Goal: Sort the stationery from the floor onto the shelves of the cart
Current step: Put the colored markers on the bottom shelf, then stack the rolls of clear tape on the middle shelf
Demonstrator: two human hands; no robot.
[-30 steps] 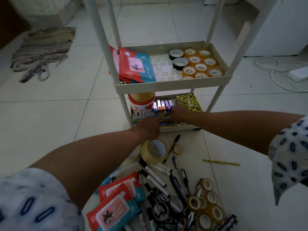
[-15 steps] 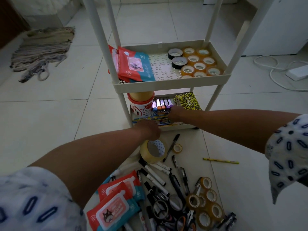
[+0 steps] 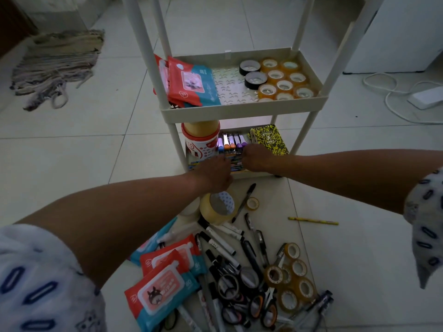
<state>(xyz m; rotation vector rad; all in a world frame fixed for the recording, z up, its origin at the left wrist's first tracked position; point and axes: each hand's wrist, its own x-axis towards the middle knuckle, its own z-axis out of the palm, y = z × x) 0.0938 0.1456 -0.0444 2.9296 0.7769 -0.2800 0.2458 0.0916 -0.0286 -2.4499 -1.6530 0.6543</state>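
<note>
Nearest me, the floor pile looks unchanged from a second ago: wipe packs (image 3: 165,287) at lower left, black markers (image 3: 220,243) and scissors (image 3: 261,305) in a heap, clear tape rolls (image 3: 291,276) to the right, and a large tan tape roll (image 3: 219,207) just in front of the cart. A yellow pen (image 3: 312,221) lies apart on the tile.

Beyond that, my left hand (image 3: 215,173) has pushed forward: a second ago it hovered over the large roll, and now it reaches over the front lip of the cart's bottom shelf (image 3: 259,174), lying on the flat coloured pencils (image 3: 236,164) there. I see only its back, so I cannot tell whether the fingers are curled or straight. My right hand (image 3: 257,158) stays on the same shelf beside it, knuckles toward me, fingertips hidden among the pencils near the upright coloured markers (image 3: 231,143); its grip I cannot tell either.

Farther up, the middle shelf (image 3: 242,109) holds wipe packs and tape rolls as before.
</note>
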